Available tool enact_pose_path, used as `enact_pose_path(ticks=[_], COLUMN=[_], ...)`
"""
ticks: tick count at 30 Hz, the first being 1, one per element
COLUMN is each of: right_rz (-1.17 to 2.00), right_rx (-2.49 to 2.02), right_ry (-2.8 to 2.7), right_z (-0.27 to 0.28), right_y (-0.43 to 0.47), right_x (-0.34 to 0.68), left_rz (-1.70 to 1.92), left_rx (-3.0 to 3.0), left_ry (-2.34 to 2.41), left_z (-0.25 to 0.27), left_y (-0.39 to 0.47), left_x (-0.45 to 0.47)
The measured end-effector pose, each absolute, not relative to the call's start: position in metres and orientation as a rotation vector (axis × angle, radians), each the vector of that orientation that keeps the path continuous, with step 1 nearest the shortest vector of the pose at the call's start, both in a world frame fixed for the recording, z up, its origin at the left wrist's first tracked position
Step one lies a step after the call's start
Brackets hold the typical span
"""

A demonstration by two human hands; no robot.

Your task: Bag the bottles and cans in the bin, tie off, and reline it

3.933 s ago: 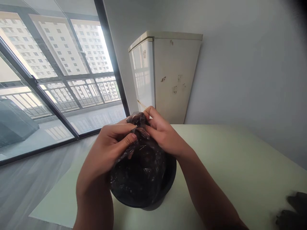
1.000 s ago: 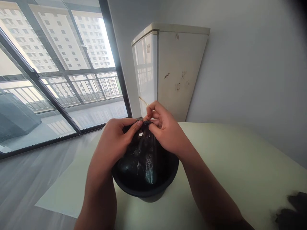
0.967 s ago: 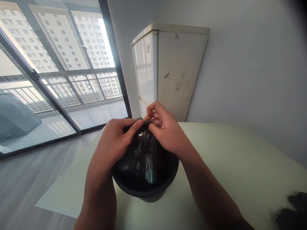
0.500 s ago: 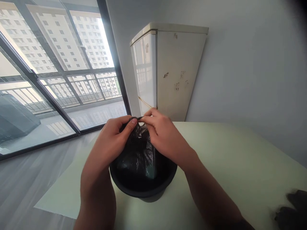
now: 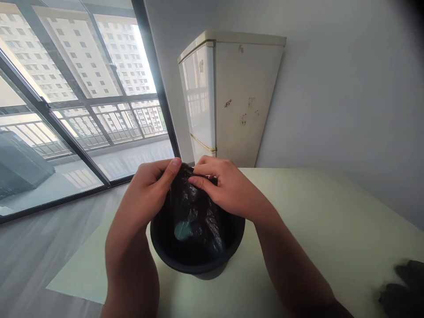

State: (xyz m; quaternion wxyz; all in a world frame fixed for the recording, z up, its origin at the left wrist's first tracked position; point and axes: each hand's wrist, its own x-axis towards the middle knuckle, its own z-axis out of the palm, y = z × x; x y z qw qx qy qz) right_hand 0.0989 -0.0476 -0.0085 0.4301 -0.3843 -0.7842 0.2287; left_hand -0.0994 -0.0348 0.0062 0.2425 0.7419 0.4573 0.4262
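Observation:
A thin, shiny black plastic bag [image 5: 195, 207] hangs from both my hands into a round black bin [image 5: 195, 268]. My left hand [image 5: 154, 181] pinches the bag's upper edge between thumb and fingers, over the bin's far left side. Close by on the right, my right hand [image 5: 223, 183] grips the same edge, its thumb pressed on the near side of the plastic. A pale greenish patch shows on or through the bag near its lower left; what it is I cannot make out. The bin stands upright, its far rim hidden behind my hands and the bag.
The bin rests on a pale green tabletop [image 5: 318, 229]. Beyond the table stands a white fridge [image 5: 248, 79] with worn spots on its side. Glass sliding doors [image 5: 82, 97] are at left. A dark, blurred object [image 5: 406, 287] lies at the lower right.
My hands have moved apart a little, the left one going left. The bag's edge is stretched wider between them, and more of its surface faces me. The bin has stayed in place.

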Motion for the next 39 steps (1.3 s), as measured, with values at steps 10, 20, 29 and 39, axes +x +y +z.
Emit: enact_pose_path(ticks=[10,20,29,39], right_rz=[0.471,0.433,0.398,0.54], right_rx=[-1.039,-1.381,-1.535,-1.047], right_ry=[-1.828,-2.01,-2.062,-1.769], right_z=[-0.004,-0.007,-0.014,0.0], right_y=[-0.049,-0.045,-0.051,-0.056], right_x=[0.115,0.154,0.154,0.115], left_rz=[1.145,0.933,0.885,1.099], left_rx=[2.017,2.144,2.134,2.085], left_ry=[1.32,1.581,1.673,1.196], left_z=[0.008,-0.008,-0.007,0.008], left_y=[-0.022,0.006,0.006,-0.038], left_x=[-0.116,-0.133,-0.132,-0.094])
